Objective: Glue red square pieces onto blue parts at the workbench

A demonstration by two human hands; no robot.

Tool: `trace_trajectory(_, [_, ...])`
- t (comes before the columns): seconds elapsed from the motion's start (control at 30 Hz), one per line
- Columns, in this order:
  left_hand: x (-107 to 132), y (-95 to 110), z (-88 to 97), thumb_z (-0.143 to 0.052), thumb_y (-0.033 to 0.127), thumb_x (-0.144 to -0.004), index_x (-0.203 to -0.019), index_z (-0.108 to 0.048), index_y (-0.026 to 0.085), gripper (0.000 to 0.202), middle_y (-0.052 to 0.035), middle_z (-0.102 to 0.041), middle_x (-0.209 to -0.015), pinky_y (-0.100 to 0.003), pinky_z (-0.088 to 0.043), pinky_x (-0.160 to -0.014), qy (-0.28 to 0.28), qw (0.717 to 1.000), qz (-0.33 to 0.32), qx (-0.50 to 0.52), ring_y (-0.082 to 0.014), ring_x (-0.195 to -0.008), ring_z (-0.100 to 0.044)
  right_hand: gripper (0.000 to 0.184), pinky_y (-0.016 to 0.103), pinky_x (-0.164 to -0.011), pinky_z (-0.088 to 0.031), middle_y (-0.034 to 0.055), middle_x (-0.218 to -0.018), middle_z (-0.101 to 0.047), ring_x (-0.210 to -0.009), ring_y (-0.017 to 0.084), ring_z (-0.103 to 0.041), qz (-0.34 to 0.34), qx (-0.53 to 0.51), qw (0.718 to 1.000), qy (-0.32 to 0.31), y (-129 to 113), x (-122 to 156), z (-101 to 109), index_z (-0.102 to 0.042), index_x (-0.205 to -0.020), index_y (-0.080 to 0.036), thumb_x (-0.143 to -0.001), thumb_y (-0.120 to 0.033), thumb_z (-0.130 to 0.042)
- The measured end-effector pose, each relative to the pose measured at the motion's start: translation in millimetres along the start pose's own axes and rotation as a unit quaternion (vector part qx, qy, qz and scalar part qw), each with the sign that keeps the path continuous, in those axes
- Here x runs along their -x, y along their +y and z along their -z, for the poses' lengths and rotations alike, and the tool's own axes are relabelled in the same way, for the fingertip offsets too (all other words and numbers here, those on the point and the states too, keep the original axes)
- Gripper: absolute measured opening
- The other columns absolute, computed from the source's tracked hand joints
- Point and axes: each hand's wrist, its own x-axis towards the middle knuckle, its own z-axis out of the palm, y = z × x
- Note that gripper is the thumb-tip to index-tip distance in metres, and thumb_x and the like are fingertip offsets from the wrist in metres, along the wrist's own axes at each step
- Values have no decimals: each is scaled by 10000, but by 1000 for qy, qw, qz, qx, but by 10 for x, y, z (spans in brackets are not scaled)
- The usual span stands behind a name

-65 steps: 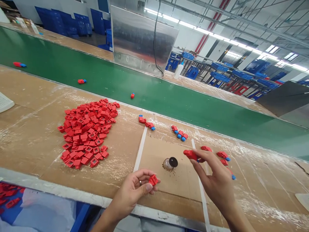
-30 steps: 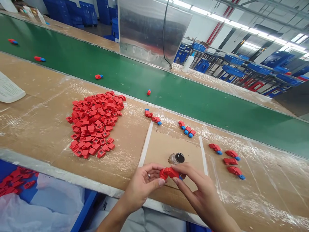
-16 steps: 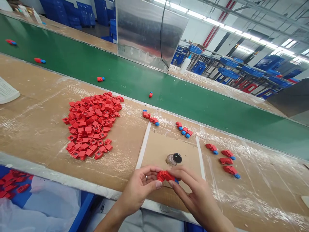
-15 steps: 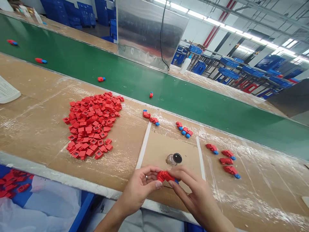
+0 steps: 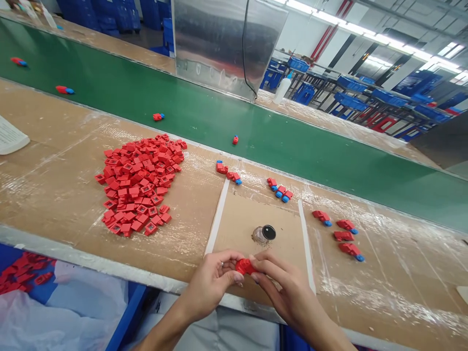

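Both my hands meet over the near edge of the cardboard-covered bench. My left hand (image 5: 214, 282) and my right hand (image 5: 283, 287) pinch the same small red plastic part (image 5: 244, 266) from either side, fingers closed on it. A small glass jar with a black lid (image 5: 263, 234) lies just beyond them. A big heap of loose red caps (image 5: 141, 183) sits to the left. Red pieces with blue tips (image 5: 345, 236) lie to the right.
A green conveyor belt (image 5: 226, 117) runs behind the bench and carries a few red-and-blue pieces (image 5: 158, 116). A metal panel (image 5: 223, 44) with a cable stands past it. More red-and-blue pieces (image 5: 280, 190) lie by the belt's edge. A bin with red parts (image 5: 22, 280) is at lower left.
My right hand brought a red piece from the right to the red cap in my left hand. The two are now pressed closer together. The pieces on the belt drifted right.
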Motion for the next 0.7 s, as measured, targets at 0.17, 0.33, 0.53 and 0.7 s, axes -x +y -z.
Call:
trace_trajectory(0.17, [-35,-43,-27,-670,267,-837,-1194,-645,155,375,-61,-699,-930,-303,-520,-821,29,999,-4,-23,-168,-862,-628,159,214,-792,-510,38,-1022,-635,-923,130,-628,-6,29,997,70,5,43,-27,-565,-1077,-228,-955,-143,-512])
trace_trajectory(0.33, [-55,-51,-41,-650,309,-854,-1230,-602,150,411,2,-620,-734,-230,-477,-597,14,999,9,-48,-114,-644,-572,175,193,-820,-515,47,-1024,-630,-964,126,-630,2,49,989,139,8,97,-72,-561,-1100,-222,-955,-137,-510])
trace_trajectory(0.53, [-35,16,-23,-587,271,-887,-1048,-648,150,211,26,-571,-687,-199,-398,-557,-24,995,14,-95,-80,-592,-516,222,197,-788,-522,67,-1023,-615,-926,131,-627,25,34,993,106,44,120,-98,-574,-1129,-205,-945,-104,-499])
trace_trajectory(0.7, [-37,32,-19,-510,270,-918,-891,-629,147,173,19,-559,-645,-193,-404,-518,-44,985,13,-168,-85,-551,-515,223,178,-681,-509,71,-978,-615,-806,114,-615,32,21,998,56,28,114,-103,-578,-1098,-192,-954,-78,-450])
